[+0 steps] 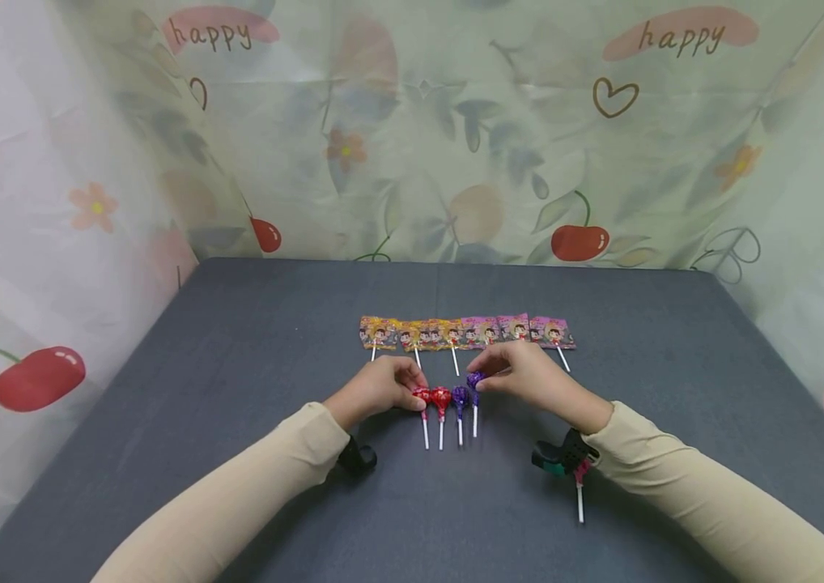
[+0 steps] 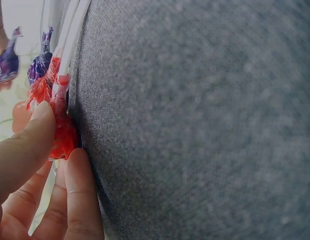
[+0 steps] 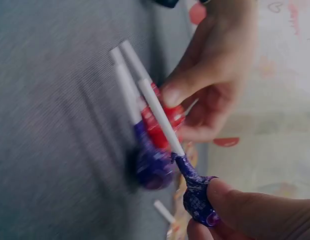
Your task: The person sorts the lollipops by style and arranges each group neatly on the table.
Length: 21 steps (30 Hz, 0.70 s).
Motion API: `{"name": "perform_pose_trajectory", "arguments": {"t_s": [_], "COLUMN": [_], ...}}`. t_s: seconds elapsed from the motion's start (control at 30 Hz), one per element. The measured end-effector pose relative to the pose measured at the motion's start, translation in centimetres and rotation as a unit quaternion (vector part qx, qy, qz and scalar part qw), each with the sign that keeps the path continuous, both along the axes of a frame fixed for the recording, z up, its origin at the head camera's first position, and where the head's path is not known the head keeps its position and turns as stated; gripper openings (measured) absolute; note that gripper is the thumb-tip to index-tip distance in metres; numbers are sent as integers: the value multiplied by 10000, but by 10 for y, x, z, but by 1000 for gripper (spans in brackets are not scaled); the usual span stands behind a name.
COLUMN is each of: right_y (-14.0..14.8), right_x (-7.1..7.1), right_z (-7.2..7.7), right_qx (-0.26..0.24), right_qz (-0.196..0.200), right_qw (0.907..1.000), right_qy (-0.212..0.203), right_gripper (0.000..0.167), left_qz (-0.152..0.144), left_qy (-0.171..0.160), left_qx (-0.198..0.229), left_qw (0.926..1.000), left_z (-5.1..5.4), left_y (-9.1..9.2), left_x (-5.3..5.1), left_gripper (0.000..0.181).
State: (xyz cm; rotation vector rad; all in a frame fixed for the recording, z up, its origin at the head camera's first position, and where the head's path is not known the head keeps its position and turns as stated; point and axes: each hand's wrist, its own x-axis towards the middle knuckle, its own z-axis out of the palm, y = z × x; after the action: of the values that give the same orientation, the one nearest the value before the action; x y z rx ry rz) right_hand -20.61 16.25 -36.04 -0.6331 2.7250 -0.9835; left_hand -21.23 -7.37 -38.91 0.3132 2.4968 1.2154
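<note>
My left hand (image 1: 386, 389) pinches the head of a red-wrapped lollipop (image 2: 65, 137) between thumb and fingers, low at the dark cloth. Right beside it lies a second red lollipop (image 1: 441, 398), its white stick toward me. A purple lollipop (image 1: 460, 397) comes after it in the row. At the row's right end, my right hand (image 1: 528, 376) grips another purple lollipop (image 3: 197, 202) by its head. In the right wrist view this one looks lifted off the table, its stick crossing in front of the others.
Behind the hands runs a row of flat-packed lollipops in yellow wrappers (image 1: 379, 332) and pink wrappers (image 1: 552, 332). A pinkish-red lollipop (image 1: 581, 494) lies beneath my right wrist, partly hidden by the black wrist strap (image 1: 565, 453). Patterned curtains enclose the dark table (image 1: 273, 324).
</note>
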Motion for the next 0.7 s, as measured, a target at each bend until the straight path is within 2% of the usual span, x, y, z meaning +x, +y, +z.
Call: {"name": "perform_pose_trajectory", "arguments": {"t_s": [0.17,0.33,0.43,0.7], "right_y": [4,5,4,2], "right_x": [-6,-8,-7,-7], "right_z": [-11,-19,-22,-25], "right_qx": [256,343,329,311], "right_qz": [-15,110,180,140], "right_qw": [9994,9991,9991,9990], "right_qy": [-228,-243,-173,-278], "right_gripper": [16,16,16,15], "left_qz": [10,49,91,61], "left_qy": [-42,-147,-205,-111], "left_qx": [-77,-136,-119,-79], "left_qw": [10000,9998,9997,9999], "left_z": [-1,-2,-1,-3], "left_y": [0,1,1,0], "left_x": [-1,-2,-2,-2], "left_gripper": [22,22,22,22]}}
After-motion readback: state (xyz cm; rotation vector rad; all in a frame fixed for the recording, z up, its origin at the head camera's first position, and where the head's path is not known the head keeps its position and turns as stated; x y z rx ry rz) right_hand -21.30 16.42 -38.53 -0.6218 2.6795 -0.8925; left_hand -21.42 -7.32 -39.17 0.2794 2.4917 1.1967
